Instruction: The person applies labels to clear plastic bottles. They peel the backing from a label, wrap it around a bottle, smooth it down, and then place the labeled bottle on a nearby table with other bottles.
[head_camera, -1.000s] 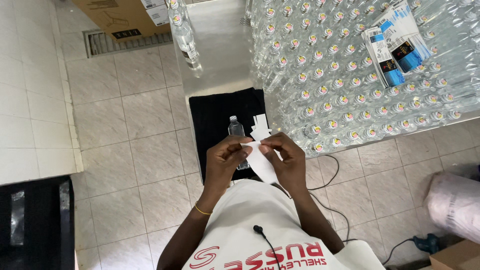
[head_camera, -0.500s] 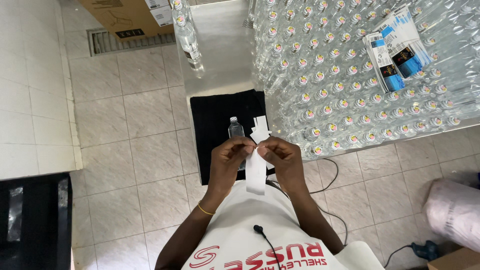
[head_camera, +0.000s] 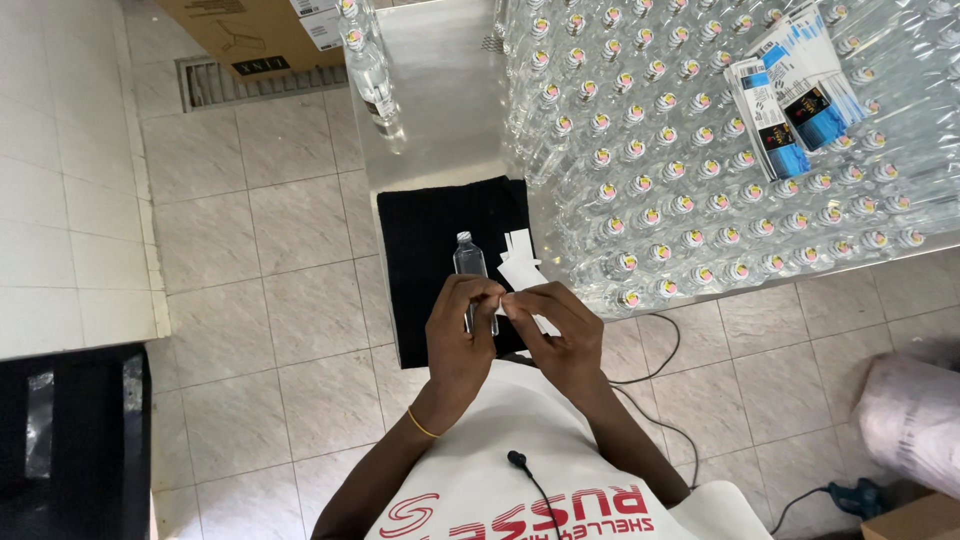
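I note left hand (head_camera: 462, 325) and right hand (head_camera: 555, 325) both pinching the small clear bottle (head_camera: 471, 272) over the black mat (head_camera: 425, 250); judged light, stiff, slippery — grip mid-body

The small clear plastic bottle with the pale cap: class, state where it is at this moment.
In the head view, the small clear plastic bottle lies on the black cloth, just beyond the left hand and left of the white paper labels.
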